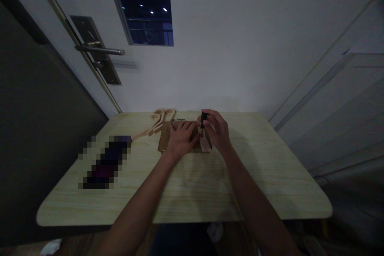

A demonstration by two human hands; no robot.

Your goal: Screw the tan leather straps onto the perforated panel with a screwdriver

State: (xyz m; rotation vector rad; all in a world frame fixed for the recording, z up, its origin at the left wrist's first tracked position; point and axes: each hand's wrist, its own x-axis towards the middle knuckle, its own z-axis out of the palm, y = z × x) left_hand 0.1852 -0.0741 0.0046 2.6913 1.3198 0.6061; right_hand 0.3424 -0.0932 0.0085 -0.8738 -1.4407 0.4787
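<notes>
A brown wooden board (164, 140) with small holes lies near the far edge of the light wooden table (186, 184). My left hand (181, 138) rests flat on it, fingers stretched out and pressing down. My right hand (216, 130) is closed in a pinch on a small black object (204, 119), held upright at the board's right end. A pale wooden piece (205, 145) lies under that hand, against the board.
Curved pale wooden pieces (157, 122) lie at the back of the table, left of the board. A dark blurred-out object (105, 163) sits on the table's left side. Behind are a white wall and a door with a metal handle (100, 50).
</notes>
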